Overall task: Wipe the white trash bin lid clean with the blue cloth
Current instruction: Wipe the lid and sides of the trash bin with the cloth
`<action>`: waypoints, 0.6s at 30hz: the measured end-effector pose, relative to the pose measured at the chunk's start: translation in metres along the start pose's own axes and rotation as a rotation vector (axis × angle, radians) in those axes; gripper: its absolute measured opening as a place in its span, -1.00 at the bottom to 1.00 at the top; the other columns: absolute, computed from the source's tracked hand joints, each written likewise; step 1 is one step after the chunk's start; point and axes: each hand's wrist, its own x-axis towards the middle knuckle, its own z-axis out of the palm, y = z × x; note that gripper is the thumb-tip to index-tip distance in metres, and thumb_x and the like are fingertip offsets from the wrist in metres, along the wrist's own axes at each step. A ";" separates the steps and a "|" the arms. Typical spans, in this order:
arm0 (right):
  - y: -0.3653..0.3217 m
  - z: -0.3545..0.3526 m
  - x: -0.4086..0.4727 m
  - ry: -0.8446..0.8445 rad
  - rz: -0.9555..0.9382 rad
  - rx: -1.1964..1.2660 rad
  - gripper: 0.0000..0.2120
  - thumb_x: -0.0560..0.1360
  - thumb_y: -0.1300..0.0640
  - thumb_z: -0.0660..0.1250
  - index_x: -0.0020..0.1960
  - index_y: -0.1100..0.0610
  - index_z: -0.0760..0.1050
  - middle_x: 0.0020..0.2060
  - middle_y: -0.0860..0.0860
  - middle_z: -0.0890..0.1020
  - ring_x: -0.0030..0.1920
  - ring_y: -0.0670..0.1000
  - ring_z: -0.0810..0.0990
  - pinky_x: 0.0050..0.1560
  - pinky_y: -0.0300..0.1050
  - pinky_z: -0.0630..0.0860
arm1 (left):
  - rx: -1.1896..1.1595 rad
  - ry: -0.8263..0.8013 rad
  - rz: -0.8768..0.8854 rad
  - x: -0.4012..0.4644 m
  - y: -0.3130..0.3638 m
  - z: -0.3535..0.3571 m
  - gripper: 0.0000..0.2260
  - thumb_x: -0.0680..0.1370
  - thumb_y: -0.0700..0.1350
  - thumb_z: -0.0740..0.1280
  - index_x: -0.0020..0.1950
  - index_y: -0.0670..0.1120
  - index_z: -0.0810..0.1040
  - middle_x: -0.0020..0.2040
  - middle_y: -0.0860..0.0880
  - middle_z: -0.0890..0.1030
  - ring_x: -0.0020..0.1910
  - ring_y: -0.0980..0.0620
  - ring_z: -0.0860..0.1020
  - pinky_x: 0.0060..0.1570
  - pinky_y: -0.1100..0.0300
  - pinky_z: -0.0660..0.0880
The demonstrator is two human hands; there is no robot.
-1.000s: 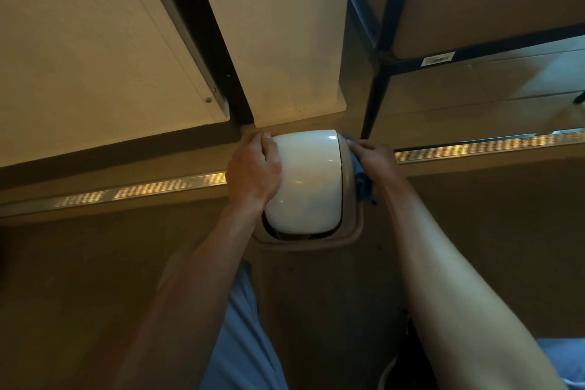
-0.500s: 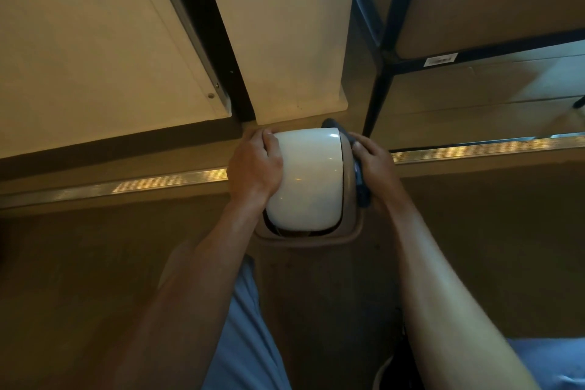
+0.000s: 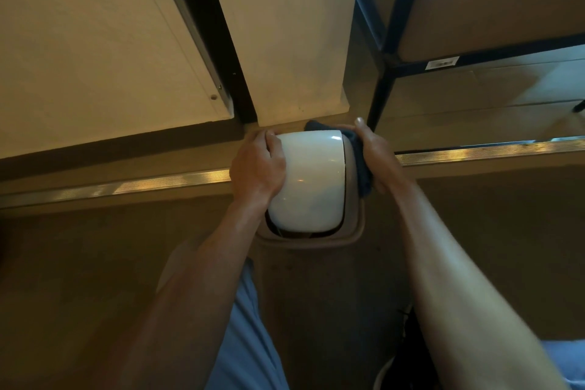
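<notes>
White, glossy and domed, the plastic trash bin lid (image 3: 308, 180) is sitting in the beige plastic rim (image 3: 356, 231) of a bin standing on the brown floor (image 3: 79, 279), close to the foot of a pale wall panel (image 3: 285, 35) and just in front of a ribbed metal floor strip (image 3: 142, 185). The left hand (image 3: 258, 168) is gripping the lid's left edge, its fingers curling over the far left corner. The right hand (image 3: 376, 155) is holding the dark blue cloth (image 3: 359, 161) bunched against the right side of the lid and rim, fingers curling around the fabric, with one fingertip pointing up past the far right corner. A fold of the cloth is showing over the lid's far edge. A dark gap is opening between the lid's near edge and the rim. A black metal shelf frame (image 3: 383, 85) is standing to the right of the bin, and the person's light blue clothing (image 3: 250, 342) is showing below between the forearms.
</notes>
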 end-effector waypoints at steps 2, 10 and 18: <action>0.014 0.000 -0.021 0.042 -0.020 0.115 -0.53 0.70 -0.23 -0.01 0.37 -0.09 0.55 0.26 0.02 0.61 0.29 0.02 0.58 0.33 0.12 0.49 | -0.002 -0.001 0.005 -0.001 0.000 0.000 -0.72 0.73 0.06 0.08 0.11 0.01 0.56 -0.05 0.07 0.56 -0.10 0.11 0.55 -0.07 0.02 0.58; 0.014 0.005 -0.025 0.045 -0.022 0.086 -0.54 0.70 -0.22 0.01 0.42 -0.09 0.51 0.20 -0.06 0.61 0.22 -0.07 0.57 0.13 -0.07 0.49 | 0.003 0.005 0.026 -0.001 -0.002 0.003 -0.71 0.73 0.06 0.08 0.13 0.02 0.57 -0.07 0.10 0.55 -0.11 0.12 0.55 -0.08 0.05 0.55; 0.009 0.009 -0.027 0.085 -0.015 0.051 -0.57 0.72 -0.17 0.00 0.40 -0.09 0.51 0.26 -0.02 0.60 0.22 -0.09 0.57 0.22 -0.04 0.49 | 0.020 0.049 0.020 -0.004 0.000 0.004 -0.75 0.72 0.05 0.09 0.01 0.05 0.52 -0.16 0.12 0.51 -0.20 0.19 0.49 -0.22 0.16 0.43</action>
